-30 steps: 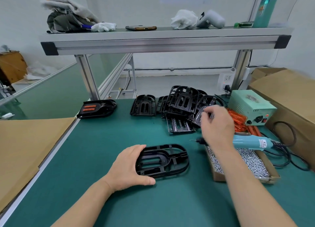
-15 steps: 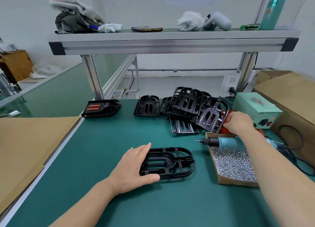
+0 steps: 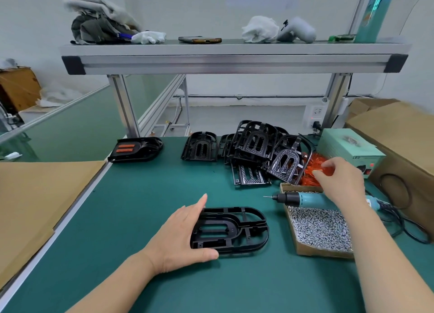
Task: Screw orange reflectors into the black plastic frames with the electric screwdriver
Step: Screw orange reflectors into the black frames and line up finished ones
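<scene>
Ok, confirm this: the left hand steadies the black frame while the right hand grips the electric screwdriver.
Wrong on one count. In the head view the right hand reaches into the orange reflectors; the electric screwdriver lies unheld on the screw box. The left hand does steady the black frame.

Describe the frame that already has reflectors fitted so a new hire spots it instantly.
Start at the green bench and find the shelf's left aluminium post. At its foot, on the bench's far left edge, lies a lone black frame, well apart from the pile of frames to its right. It is the only one showing two orange strips.
</scene>
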{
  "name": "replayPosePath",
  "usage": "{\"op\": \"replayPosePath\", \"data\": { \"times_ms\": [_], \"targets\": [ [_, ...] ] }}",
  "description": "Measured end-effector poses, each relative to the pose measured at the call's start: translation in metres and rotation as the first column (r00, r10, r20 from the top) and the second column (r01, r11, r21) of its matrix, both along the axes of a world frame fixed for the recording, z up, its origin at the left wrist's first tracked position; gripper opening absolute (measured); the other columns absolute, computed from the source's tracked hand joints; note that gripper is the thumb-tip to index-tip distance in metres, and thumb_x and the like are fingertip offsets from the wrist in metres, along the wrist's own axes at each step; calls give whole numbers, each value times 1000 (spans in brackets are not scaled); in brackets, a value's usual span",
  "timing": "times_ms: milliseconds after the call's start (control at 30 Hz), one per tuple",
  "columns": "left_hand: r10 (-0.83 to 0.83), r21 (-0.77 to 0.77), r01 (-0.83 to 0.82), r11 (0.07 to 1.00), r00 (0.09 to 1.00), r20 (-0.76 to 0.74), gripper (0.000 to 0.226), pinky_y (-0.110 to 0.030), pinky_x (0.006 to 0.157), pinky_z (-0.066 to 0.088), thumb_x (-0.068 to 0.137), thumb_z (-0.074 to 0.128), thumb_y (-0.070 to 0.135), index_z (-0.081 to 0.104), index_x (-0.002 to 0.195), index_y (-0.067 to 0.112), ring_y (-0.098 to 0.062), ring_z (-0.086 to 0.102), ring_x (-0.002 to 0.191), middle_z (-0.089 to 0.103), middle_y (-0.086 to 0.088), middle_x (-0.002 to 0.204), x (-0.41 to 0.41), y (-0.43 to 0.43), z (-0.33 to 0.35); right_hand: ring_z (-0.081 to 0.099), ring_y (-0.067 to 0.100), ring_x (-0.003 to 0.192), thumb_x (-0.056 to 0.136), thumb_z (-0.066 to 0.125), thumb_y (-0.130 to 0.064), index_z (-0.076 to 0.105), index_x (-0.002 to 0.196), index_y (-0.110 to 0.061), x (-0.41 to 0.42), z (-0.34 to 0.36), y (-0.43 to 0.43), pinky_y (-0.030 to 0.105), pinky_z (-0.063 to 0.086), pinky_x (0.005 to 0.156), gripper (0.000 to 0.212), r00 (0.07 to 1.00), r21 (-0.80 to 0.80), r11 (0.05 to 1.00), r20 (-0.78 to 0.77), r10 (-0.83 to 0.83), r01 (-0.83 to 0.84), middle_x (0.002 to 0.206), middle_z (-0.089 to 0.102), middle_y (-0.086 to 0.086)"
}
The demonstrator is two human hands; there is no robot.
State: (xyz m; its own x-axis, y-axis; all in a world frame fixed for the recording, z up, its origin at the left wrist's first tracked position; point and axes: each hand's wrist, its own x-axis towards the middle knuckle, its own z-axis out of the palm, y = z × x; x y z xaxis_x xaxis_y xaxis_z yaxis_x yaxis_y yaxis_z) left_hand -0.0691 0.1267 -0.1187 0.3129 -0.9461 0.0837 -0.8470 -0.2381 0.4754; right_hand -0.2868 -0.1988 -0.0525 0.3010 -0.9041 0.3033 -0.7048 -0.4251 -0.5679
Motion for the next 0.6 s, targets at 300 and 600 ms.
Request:
{"op": "replayPosePath", "data": {
  "times_ms": [300,600],
  "targets": [
    [-27,-65,28,998,999,19,97,-23,120,15,82,32,86,-14,153,39,5,23,140,27,20,153,3,0,-4,67,-2,90,83,79,-16,68,104,-29,-11,-1,32,26,53,88,27,854,-42,961,448,264,-275,104,71,-16],
    [31,-165,-34,986,999,-19,88,-15,114,20,85,40,82,-5,154,51,10,23,140,28,29,150,6,3,-13,68,4,89,84,76,1,69,116,-21,18,0,92,19,55,81,40,598,31,736,607,524,-676,104,73,-12]
  ]
}}
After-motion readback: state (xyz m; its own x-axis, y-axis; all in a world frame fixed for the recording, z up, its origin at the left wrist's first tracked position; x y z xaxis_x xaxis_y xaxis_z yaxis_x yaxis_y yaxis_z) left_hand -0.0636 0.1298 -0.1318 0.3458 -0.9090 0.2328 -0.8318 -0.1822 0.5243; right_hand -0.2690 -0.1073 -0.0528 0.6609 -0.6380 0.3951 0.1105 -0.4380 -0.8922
